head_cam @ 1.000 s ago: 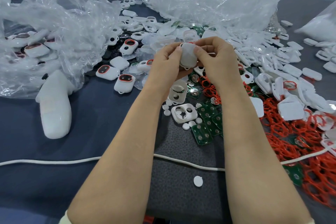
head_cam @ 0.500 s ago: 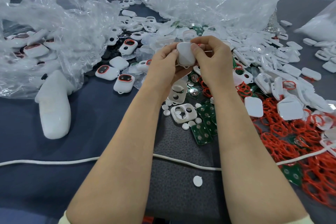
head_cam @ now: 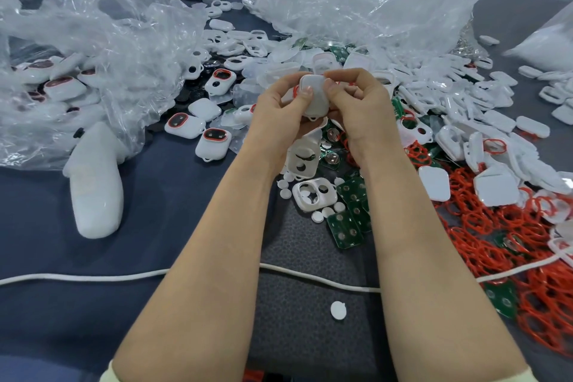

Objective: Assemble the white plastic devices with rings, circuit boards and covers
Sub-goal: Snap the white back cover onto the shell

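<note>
Over the littered worktop (head_cam: 155,257), the left hand (head_cam: 279,112) and right hand (head_cam: 359,112) pinch one white device (head_cam: 314,93), thumbs pressing its cover.

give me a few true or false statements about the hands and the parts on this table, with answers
1. The left hand and the right hand grip one white device between them. True.
2. A single white disc lies on the near side of the white cord. True.
3. The white cord is draped over both forearms. False: it lies on the table and passes beneath them.
4. The red rings are piled on the left of the table. False: they are piled on the right.
5. The green circuit boards lie inside a clear bag. False: they lie loose on the table, between the forearms.
</note>
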